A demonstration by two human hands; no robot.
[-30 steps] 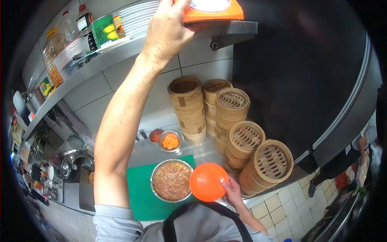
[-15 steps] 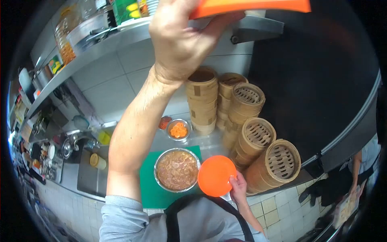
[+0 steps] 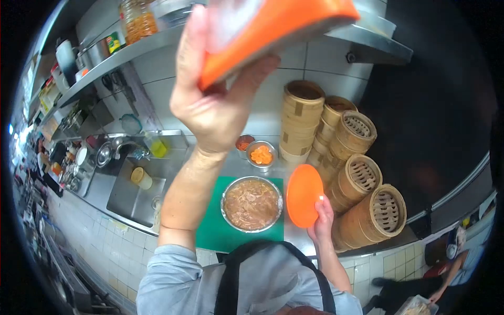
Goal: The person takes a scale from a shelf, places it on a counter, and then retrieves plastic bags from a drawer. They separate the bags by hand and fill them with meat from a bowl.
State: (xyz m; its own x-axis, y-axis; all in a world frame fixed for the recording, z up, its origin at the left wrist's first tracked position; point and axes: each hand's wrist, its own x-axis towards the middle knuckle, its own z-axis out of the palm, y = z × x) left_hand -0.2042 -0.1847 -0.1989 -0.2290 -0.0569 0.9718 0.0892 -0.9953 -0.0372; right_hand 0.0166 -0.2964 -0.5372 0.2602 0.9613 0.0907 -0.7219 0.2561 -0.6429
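My left hand (image 3: 215,100), raised high at the top, is closed round an orange container (image 3: 278,31) that is cut off by the frame edge. Lower down, my right hand (image 3: 323,220) grips an orange plate-like disc (image 3: 304,196) by its edge, the disc tilted. To the left of that disc, a metal bowl (image 3: 252,204) of sliced meat in brownish liquid rests on a green board (image 3: 210,236). Behind it stand a small bowl of carrot slices (image 3: 261,155) and a smaller container of something red (image 3: 244,143).
Stacked bamboo steamers (image 3: 362,220) stand on the right. At left is a sink (image 3: 126,194) with a yellowish container (image 3: 140,178) inside. A metal shelf (image 3: 131,55) crosses above the counter. Another person's arm (image 3: 451,273) holds a tray (image 3: 417,306) at lower right.
The view has shifted, so the counter sits further right. My left hand has brought the orange container lower and more into view. The disc in my right hand has tipped more edge-on.
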